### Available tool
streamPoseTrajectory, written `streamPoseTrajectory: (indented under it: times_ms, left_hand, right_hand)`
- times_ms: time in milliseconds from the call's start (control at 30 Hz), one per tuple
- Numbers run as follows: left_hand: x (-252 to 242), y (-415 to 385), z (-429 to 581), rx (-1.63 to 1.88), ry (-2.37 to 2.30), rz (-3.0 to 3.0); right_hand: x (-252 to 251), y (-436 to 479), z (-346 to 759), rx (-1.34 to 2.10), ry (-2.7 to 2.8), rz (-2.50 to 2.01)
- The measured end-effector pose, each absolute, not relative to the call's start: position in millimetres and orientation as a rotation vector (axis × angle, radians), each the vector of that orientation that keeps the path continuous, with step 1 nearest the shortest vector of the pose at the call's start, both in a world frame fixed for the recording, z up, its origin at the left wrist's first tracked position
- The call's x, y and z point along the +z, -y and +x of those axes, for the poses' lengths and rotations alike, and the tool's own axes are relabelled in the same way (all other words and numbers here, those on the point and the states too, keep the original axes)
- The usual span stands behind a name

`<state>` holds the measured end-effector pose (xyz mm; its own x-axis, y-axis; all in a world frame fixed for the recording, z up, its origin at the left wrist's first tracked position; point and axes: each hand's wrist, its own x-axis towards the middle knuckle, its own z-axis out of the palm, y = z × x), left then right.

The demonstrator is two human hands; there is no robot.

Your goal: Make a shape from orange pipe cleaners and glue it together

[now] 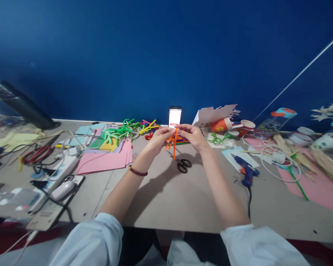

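Both of my hands are raised over the middle of the table, fingertips close together. Between them hang orange pipe cleaners (174,149), with ends pointing down. My left hand (162,137) pinches them from one side; my right hand (192,136) pinches near their top. Where exactly the strands join is hidden by the fingers. Scissors (184,165) with black handles lie on the table just below, their blades partly behind the orange strands. Behind my hands a phone (174,116) with a lit screen leans at the wall.
Green pipe cleaners (123,129) and pink paper sheets (105,159) lie left of my hands. A blue glue gun (246,170) rests at right, near orange paper cups (221,125). A power strip (57,179) and cables occupy the left side. A dark bottle (24,105) leans farther left.
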<state>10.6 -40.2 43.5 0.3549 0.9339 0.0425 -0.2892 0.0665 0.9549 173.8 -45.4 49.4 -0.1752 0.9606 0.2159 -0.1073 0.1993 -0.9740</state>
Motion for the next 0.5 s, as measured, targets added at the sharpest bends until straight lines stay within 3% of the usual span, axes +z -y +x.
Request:
streamPoseTrajectory:
  times_ms: [500]
  left_hand:
    - [39.3, 42.2, 16.5, 1.14, -0.633, 1.237]
  right_hand:
    - [48.9, 42.2, 178.2, 1.089, 1.388, -0.998]
